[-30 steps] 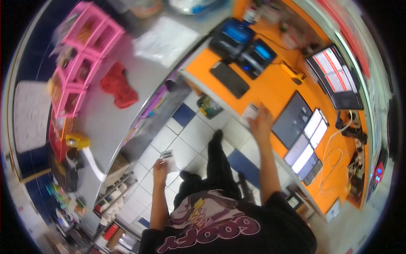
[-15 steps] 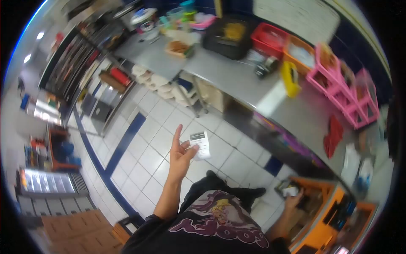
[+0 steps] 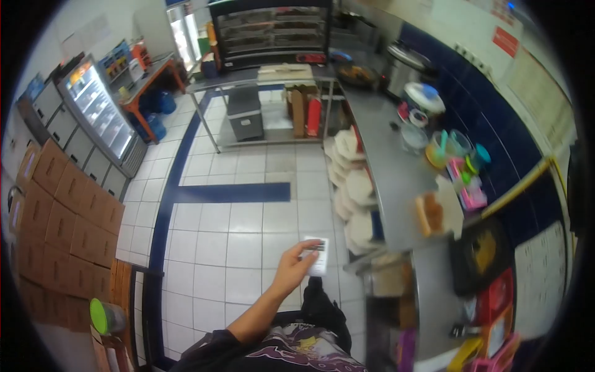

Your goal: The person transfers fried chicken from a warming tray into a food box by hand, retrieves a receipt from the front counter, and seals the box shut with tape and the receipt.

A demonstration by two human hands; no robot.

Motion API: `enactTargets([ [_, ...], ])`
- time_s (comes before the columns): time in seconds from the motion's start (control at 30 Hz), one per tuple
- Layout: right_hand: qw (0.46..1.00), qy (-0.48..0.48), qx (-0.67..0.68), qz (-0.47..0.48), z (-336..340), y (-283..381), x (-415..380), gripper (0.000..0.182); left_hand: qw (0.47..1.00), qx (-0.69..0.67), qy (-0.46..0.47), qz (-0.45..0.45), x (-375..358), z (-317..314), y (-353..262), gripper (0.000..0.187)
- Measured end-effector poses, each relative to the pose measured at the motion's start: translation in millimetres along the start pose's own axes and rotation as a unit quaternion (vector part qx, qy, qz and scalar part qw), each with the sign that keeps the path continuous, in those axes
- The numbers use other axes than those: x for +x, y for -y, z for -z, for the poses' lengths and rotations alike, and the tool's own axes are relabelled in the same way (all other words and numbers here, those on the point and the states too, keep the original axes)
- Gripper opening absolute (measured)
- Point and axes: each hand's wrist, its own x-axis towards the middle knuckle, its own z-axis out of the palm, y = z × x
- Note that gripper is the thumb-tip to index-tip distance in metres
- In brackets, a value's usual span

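My left hand is stretched out in front of me above the tiled floor. Between its thumb and fingers it pinches a small white printed paper slip, which looks like a receipt; dark print shows near its top, too blurred to read. Nothing else touches this hand. My right hand is outside the picture.
A steel counter on the right bears a box of brown food, plastic tubs and a black container. Stacked white containers stand below. Brown cartons and a glass-door fridge line the left; a display case stands ahead.
My view has turned left, toward the display case and fridge. The left hand still holds the slip, its index finger now folded in. My right hand, earlier by an orange cabinet, has left the picture.
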Motion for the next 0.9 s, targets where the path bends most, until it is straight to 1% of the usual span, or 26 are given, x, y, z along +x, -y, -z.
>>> enactTargets([
  [0.03,0.999,0.015,-0.041,0.016,27.8,28.8,25.1,0.047,0.997,0.025,-0.048,-0.057,26.0,12.1,-7.3,0.037],
  [0.07,0.993,0.033,-0.105,0.045,52.5,55.8,52.8,0.044,0.996,0.026,-0.063,-0.065,47.4,27.8,-13.0,0.037],
  [0.1,0.973,0.049,-0.203,0.099,77.3,82.0,85.7,0.041,0.988,0.059,-0.122,-0.076,64.7,48.4,-19.4,0.038],
  [0.13,0.917,0.058,-0.342,0.194,101.2,105.5,130.2,0.039,0.975,0.095,-0.180,-0.088,80.6,69.0,-28.9,0.040],
  [0.17,0.849,0.039,-0.445,0.281,120.4,131.5,168.9,0.036,0.972,0.106,-0.191,-0.091,89.2,87.5,-40.2,0.040],
  [0.2,0.808,-0.018,-0.477,0.345,139.3,166.7,207.6,0.034,0.959,0.110,-0.244,-0.090,98.3,107.1,-51.4,0.040],
  [0.23,0.870,-0.072,-0.343,0.346,174.5,235.7,213.8,0.033,0.946,0.105,-0.296,-0.084,104.2,123.0,-57.5,0.041],
  [0.27,0.904,-0.122,-0.193,0.361,210.8,307.7,219.0,0.032,0.932,0.078,-0.342,-0.096,113.0,141.0,-61.5,0.040],
  [0.3,0.908,-0.112,-0.138,0.380,251.2,388.6,214.8,0.033,0.915,0.047,-0.385,-0.111,124.7,159.7,-64.4,0.039],
  [0.33,0.946,-0.091,-0.128,0.282,289.2,486.9,178.3,0.042,0.892,0.045,-0.429,-0.131,138.2,175.2,-70.6,0.035],
  [0.37,0.914,-0.125,-0.122,0.367,314.6,547.2,193.2,0.041,0.876,0.004,-0.472,-0.100,150.6,187.8,-79.9,0.032],
  [0.4,0.903,-0.145,-0.093,0.393,337.5,606.9,198.2,0.038,0.856,-0.001,-0.507,-0.104,167.6,205.2,-81.5,0.032],
  [0.43,0.892,-0.161,-0.062,0.417,352.6,666.4,200.3,0.036,0.850,-0.006,-0.517,-0.101,187.9,218.4,-91.0,0.032],
  [0.47,0.891,-0.160,-0.062,0.421,367.9,718.6,186.6,0.036,0.845,-0.009,-0.525,-0.099,207.9,231.7,-101.9,0.032],
  [0.53,0.870,-0.128,0.099,0.466,388.2,808.9,150.4,0.043,0.843,0.018,-0.524,-0.118,264.6,275.4,-110.9,0.033],
  [0.57,0.869,-0.127,0.106,0.467,381.9,832.8,157.4,0.043,0.843,0.043,-0.521,-0.128,289.8,293.1,-123.8,0.035],
  [0.63,0.846,-0.188,0.132,0.482,380.5,867.7,170.4,0.047,0.846,0.066,-0.507,-0.149,360.1,323.9,-164.9,0.036],
  [0.67,0.859,-0.194,0.093,0.465,372.8,868.0,201.1,0.045,0.847,0.083,-0.500,-0.161,396.4,335.6,-185.9,0.037],
  [0.7,0.869,-0.201,0.056,0.449,358.6,860.9,239.3,0.045,0.858,0.083,-0.473,-0.179,435.2,351.7,-207.0,0.036],
  [0.73,0.877,-0.231,0.068,0.415,338.9,841.9,267.2,0.045,0.851,0.143,-0.459,-0.212,475.1,371.8,-221.9,0.036],
  [0.8,0.943,-0.186,0.049,0.273,310.3,809.2,294.0,0.046,0.875,0.131,-0.431,-0.178,547.9,362.5,-295.5,0.035],
  [0.87,0.975,-0.135,0.032,0.173,298.6,817.2,292.2,0.045,0.878,0.154,-0.388,-0.236,638.4,389.1,-331.3,0.033],
  [0.9,0.983,-0.116,0.028,0.143,296.7,828.4,292.2,0.044,0.875,0.168,-0.369,-0.264,681.5,393.7,-355.9,0.033],
])
